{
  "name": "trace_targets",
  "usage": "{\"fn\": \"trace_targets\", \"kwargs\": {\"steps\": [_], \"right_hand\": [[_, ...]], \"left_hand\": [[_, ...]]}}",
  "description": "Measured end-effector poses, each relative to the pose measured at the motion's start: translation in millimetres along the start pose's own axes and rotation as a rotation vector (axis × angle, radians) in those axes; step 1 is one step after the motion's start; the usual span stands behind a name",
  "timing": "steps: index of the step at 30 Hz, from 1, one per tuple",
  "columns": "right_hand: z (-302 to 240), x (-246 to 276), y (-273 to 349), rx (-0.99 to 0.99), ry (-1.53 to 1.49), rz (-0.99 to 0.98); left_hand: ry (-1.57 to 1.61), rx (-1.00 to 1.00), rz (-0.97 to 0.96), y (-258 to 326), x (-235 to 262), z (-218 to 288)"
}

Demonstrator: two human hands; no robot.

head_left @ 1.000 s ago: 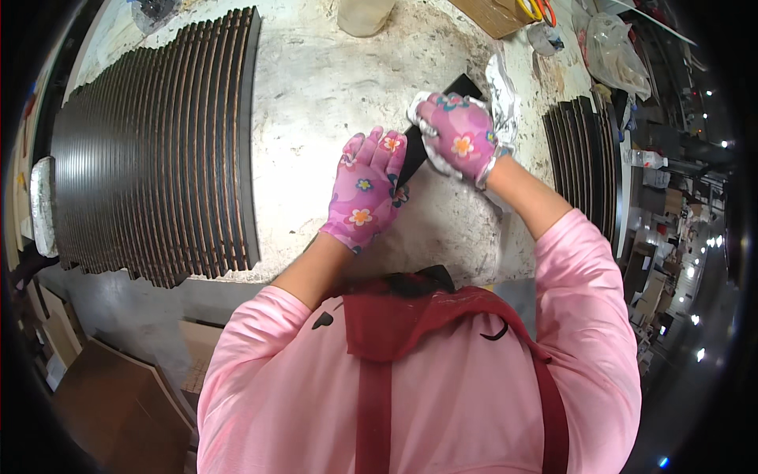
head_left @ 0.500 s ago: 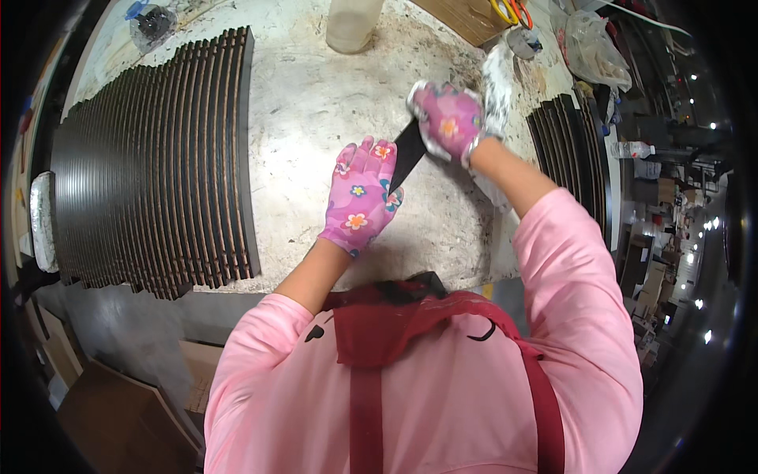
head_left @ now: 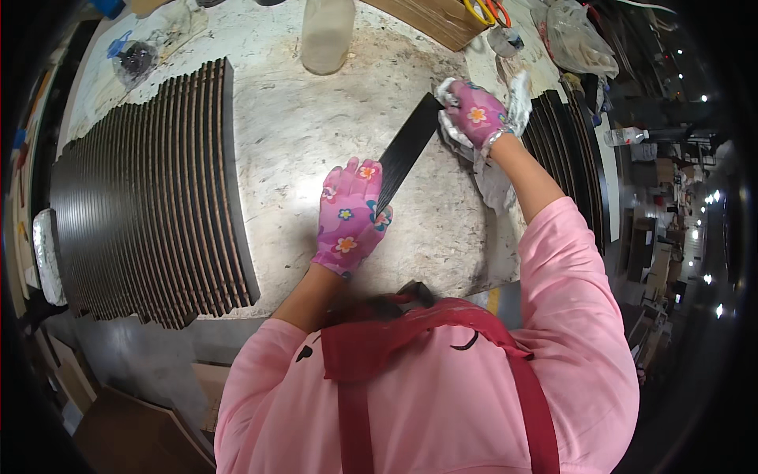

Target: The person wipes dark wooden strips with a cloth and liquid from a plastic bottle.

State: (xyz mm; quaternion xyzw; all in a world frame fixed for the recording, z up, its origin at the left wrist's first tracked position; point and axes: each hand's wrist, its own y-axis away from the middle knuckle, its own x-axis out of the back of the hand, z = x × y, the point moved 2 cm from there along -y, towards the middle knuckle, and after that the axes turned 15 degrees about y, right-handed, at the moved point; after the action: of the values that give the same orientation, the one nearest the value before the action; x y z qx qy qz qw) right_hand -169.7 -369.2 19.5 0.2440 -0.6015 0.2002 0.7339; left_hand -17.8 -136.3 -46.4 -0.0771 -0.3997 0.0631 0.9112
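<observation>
Black strip [head_left: 407, 154], over the counter [head_left: 276, 150]: near end hidden by our left hand [head_left: 347, 217]. Jar [head_left: 326, 43], beyond the strip: top cut off, cloudy contents. Clear bag [head_left: 136, 63], farther left of the strip: dark contents, which we cannot identify. Strip between our left thumb and fingers, closed on it; right hand [head_left: 478, 114], by its far end, grips white cloth [head_left: 496, 183].
</observation>
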Motion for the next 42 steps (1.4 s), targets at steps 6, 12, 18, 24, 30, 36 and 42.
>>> {"fn": "trace_targets", "kwargs": {"steps": [6,12,18,24,30,36,42], "right_hand": [[-11.2,-24.2,19.3,0.027,0.097,0.011],[18.9,-34.5,-33.7,-0.06,0.025,-0.057],[5.8,-33.1,-3.3,0.02,-0.043,-0.06],[39.6,-38.5,-34.8,-0.029,0.02,-0.011],[0.4,-30.9,-20.0,0.026,-0.098,-0.022],[44.5,-29.9,-37.3,-0.052,-0.054,-0.119],[23.8,-36.2,-28.7,0.069,-0.142,0.033]], "left_hand": [[0.03,-0.079,0.048,-2.2,-2.5,-1.3],[0.082,-0.038,0.025,-9.7,3.5,1.9],[0.063,-0.011,-0.047,-2.8,-0.6,0.0],[0.02,0.017,0.018,-9.2,4.9,11.6],[0.03,-0.009,-0.018,-9.3,3.7,6.9],[0.028,0.001,-0.029,-6.5,3.3,9.1],[0.02,-0.007,-0.025,-10.7,6.6,13.3]]}}
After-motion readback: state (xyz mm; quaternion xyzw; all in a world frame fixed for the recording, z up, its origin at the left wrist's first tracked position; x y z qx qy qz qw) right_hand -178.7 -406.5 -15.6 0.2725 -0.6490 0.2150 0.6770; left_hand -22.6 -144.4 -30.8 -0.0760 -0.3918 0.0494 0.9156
